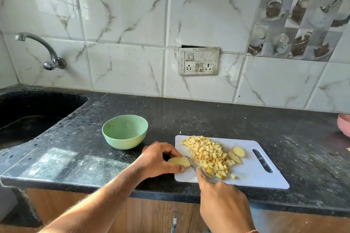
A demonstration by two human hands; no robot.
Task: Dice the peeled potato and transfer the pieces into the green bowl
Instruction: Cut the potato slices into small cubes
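Left hand (159, 159) pinches the last potato chunk (179, 161) at the board's (265, 179) left edge, and the right hand (221, 200) grips the knife (191, 163), forefinger along the spine. Keep those left fingers tucked back, slice thin, then crosscut. The dice pile (208, 157) and 2 slices (236, 154) wait mid-board; the green bowl (125, 132) sits just left on the table.

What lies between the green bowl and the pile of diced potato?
In the head view, bare countertop, then the cutting board's left edge; nothing else lies between bowl and dice.
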